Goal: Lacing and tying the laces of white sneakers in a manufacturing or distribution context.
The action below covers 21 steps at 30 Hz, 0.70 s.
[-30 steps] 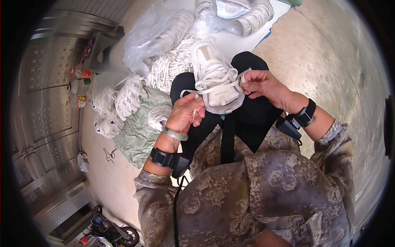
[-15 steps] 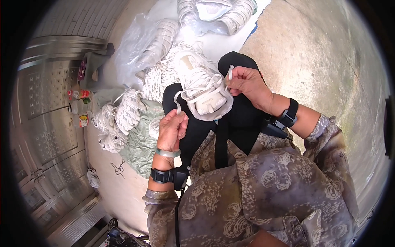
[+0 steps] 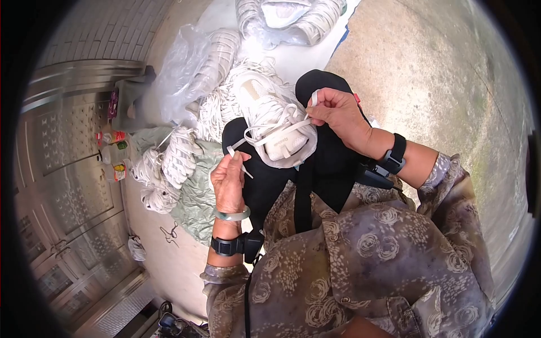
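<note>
Now the left hand (image 3: pixel 228 183) has dropped lower, both it and the right hand (image 3: pixel 337 114) pinching lace ends (pulled tauter) on the white sneaker (image 3: pixel 274 127)

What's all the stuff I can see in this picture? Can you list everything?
sneaker: one, white, on the lap, sole away from the person
lace: one, white, an end pinched in each hand
apron: one, black, under the sneaker
other sneakers: several, white, piled at left and top
plastic bag: clear, upper left
cloth: pale green, under the left pile
scissors: one pair, on the floor, lower left
bottles: a few, by the metal door
left hand: bangle, black wrist strap
right hand: black wrist strap
</note>
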{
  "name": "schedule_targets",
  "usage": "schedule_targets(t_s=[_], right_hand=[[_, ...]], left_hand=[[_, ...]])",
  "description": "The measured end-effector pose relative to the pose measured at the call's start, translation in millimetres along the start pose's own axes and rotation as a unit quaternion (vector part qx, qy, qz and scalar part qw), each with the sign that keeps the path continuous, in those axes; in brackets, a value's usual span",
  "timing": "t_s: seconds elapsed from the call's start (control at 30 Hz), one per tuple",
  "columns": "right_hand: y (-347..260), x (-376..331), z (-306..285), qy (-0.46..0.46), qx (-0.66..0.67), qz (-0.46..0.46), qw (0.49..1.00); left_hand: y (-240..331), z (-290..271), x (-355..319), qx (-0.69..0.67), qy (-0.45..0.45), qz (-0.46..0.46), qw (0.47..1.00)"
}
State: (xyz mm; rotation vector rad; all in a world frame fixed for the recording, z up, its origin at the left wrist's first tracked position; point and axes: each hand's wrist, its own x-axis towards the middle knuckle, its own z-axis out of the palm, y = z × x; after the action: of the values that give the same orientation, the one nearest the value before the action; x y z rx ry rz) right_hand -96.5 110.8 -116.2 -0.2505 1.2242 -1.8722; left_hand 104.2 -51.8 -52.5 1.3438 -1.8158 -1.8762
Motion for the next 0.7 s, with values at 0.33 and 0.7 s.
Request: schedule_targets(t_s=[0.33,0.7], right_hand=[[-10,0,-4,-0.095,-0.04,0.064,0.993],[-11,-3,-7,-0.078,-0.099,-0.08,0.989]], left_hand=[[-11,8,2,-0.064,-0.054,-0.003,0.996],[-16,4,2,-0.066,-0.071,-0.017,0.995]])
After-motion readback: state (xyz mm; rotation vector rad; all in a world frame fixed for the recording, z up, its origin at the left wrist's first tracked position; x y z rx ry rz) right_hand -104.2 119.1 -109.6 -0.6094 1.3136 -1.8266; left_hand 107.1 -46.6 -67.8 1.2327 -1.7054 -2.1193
